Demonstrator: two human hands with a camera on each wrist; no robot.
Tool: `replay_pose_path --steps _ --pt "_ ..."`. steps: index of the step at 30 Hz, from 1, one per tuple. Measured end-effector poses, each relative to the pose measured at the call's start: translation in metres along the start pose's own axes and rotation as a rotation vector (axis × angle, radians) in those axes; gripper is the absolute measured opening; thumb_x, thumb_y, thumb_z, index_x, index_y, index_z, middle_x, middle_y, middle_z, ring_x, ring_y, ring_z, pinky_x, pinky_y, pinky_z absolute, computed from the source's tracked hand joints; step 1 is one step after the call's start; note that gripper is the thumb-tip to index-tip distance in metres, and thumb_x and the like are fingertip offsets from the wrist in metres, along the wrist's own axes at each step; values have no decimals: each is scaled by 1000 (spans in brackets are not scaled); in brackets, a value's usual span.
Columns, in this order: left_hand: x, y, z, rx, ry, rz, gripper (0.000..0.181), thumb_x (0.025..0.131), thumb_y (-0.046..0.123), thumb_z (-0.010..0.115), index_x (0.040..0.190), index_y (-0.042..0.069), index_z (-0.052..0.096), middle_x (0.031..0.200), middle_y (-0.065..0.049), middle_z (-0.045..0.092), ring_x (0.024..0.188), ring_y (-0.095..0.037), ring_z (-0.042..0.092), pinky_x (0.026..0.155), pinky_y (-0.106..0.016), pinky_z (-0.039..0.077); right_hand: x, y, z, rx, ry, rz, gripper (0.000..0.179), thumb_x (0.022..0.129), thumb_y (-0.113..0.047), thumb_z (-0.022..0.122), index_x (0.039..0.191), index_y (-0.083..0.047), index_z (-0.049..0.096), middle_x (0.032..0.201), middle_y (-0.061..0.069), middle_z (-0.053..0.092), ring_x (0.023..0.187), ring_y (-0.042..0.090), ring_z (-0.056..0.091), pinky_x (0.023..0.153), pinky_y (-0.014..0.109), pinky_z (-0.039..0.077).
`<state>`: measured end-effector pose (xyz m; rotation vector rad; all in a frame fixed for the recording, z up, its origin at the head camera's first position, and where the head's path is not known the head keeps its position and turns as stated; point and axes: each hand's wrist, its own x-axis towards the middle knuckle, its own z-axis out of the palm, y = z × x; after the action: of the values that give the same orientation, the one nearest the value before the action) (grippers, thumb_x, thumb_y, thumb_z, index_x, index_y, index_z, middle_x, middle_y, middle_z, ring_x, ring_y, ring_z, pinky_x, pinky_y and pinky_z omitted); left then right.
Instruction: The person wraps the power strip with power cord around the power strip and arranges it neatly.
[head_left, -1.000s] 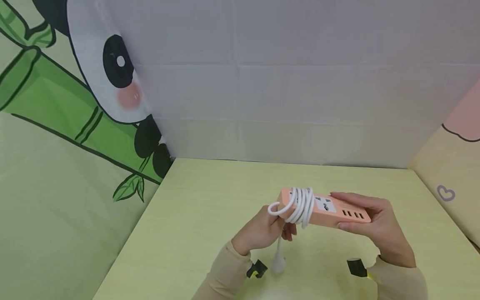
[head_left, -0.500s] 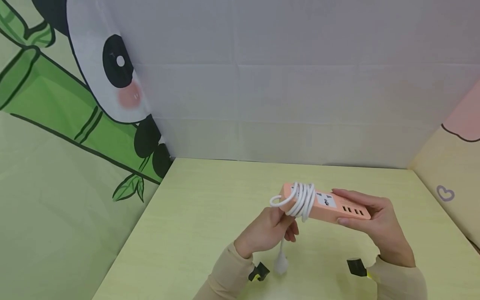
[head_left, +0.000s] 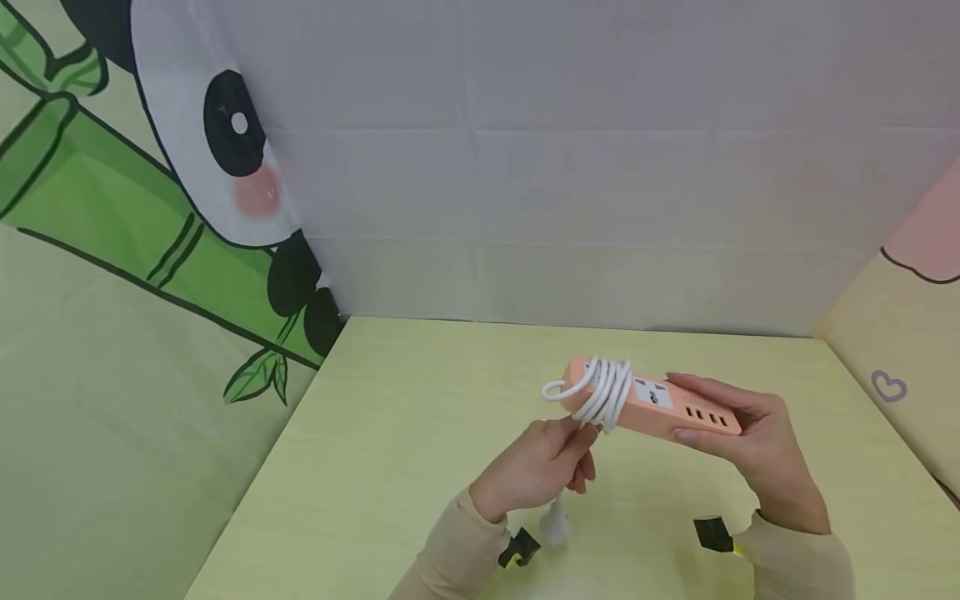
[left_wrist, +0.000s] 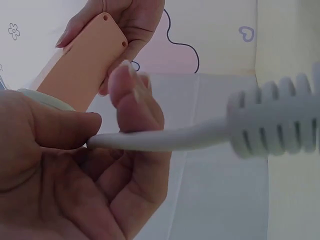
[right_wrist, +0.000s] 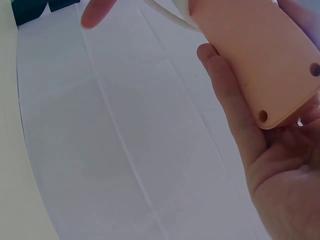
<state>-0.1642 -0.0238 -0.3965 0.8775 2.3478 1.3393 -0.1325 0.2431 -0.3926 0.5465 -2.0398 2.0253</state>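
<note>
A peach-coloured power strip (head_left: 660, 408) is held above the table, tilted with its left end higher. White cord (head_left: 606, 392) is wound several times round that left end, and a loop sticks out to the left. My right hand (head_left: 757, 433) grips the strip's right end, thumb in front and fingers behind. Below the wound end, my left hand (head_left: 536, 467) pinches the cord between thumb and fingers. In the left wrist view the cord (left_wrist: 165, 140) runs across the fingers to a ribbed sleeve (left_wrist: 275, 117). The white plug (head_left: 555, 523) hangs under the left hand.
The pale yellow-green table (head_left: 420, 400) lies beneath both hands. A grey-white backdrop (head_left: 600, 167) rises behind it, with a panda and bamboo print (head_left: 232, 125) on the left. Black wrist mounts (head_left: 712, 534) stick out from the sleeves.
The left end of the power strip has risen slightly. My left hand has shifted a little right and down along the cord under it, and the right hand keeps its grip.
</note>
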Motion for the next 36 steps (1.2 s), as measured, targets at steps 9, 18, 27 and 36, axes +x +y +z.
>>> replay_pose_path --steps 9,18,27,36 --pt "-5 5 0 112 -8 19 30 112 29 37 113 10 60 68 9 59 51 -3 52 56 -18 44 3 0 2 -19 10 -5 56 80 24 67 134 17 53 117 -4 75 92 7 69 72 21 58" --pt "-6 7 1 203 16 72 32 111 27 40 122 4 59 68 11 58 50 2 50 55 -15 44 4 1 5 -11 19 -17 56 80 24 68 134 17 53 121 -4 74 93 7 70 74 21 59" --pt "-9 11 0 220 22 123 26 110 24 44 109 9 64 70 10 60 53 5 50 59 -14 46 6 2 5 -14 23 -71 54 78 26 67 130 20 54 122 -4 74 92 8 71 73 20 59" --pt "-12 16 0 218 41 109 20 108 21 50 111 8 64 69 10 59 53 5 50 54 -14 45 6 1 5 -26 57 -45 59 78 25 69 134 18 52 122 -6 73 95 7 71 74 21 59"
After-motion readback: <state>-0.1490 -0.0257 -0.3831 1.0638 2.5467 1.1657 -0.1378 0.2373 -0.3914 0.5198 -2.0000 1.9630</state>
